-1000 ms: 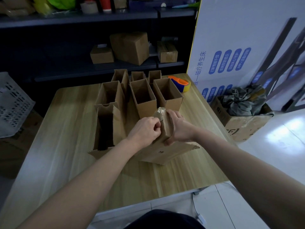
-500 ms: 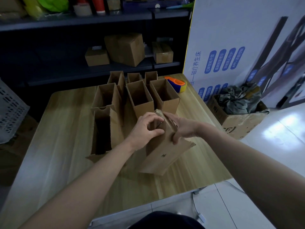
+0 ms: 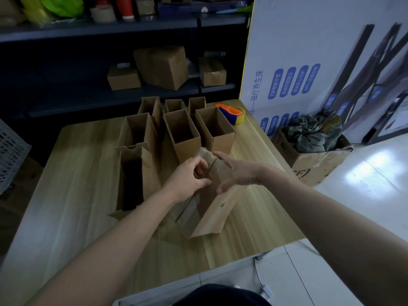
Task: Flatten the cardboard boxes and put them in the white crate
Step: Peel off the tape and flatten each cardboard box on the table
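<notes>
On counter (image 3: 66,195), taped box (image 3: 213,208) is held tilted, long axis near-to-far. Its far top is gripped by right hand (image 3: 237,173) and pinched by left hand (image 3: 189,176). The white crate (image 3: 11,151) is set well left.

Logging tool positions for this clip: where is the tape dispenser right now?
In the head view, the orange-and-blue tape dispenser sits at the far right corner of the wooden table, just behind the rightmost open cardboard box and beside the white printed board.

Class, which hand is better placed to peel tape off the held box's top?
Probably left: the left hand curls at the taped end of the box, while the right hand grips its side.
</notes>
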### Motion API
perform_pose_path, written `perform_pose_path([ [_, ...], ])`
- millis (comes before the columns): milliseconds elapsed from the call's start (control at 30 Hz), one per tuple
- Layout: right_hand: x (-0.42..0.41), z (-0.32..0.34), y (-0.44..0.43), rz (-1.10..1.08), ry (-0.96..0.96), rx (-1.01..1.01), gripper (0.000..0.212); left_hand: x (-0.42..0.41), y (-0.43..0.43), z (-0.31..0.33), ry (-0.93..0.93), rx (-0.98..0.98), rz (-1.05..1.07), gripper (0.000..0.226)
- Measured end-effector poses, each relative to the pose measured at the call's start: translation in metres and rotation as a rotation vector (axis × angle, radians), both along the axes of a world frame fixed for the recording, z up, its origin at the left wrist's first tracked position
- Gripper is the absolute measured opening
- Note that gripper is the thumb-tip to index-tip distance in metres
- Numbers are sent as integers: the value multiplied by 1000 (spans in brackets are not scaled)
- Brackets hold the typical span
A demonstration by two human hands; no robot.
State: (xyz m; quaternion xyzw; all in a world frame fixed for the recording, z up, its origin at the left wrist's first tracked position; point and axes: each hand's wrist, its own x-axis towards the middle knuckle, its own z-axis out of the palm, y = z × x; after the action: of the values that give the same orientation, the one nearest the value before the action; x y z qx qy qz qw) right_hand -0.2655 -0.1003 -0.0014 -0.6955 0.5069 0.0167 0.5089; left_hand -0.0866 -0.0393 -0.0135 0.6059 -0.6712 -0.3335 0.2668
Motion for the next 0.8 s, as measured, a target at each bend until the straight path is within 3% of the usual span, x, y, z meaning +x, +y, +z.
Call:
perform_pose_path([
  [167, 15, 5, 1, 27, -12, -97, 101, 9, 3, 7, 23, -83, -21, 46],
  [367, 31, 9, 1, 113, -3, -107, 98, 14, -2, 12, 104, -136, 24, 18],
  [533, 32, 11, -1, 141, 26, -91, 96, 13, -3, 8, 187, -246, -19, 14],
  [800, 34, 13, -4, 135, 15, -70, 86, 13, 2, -6, 110, -495, -68, 14],
])
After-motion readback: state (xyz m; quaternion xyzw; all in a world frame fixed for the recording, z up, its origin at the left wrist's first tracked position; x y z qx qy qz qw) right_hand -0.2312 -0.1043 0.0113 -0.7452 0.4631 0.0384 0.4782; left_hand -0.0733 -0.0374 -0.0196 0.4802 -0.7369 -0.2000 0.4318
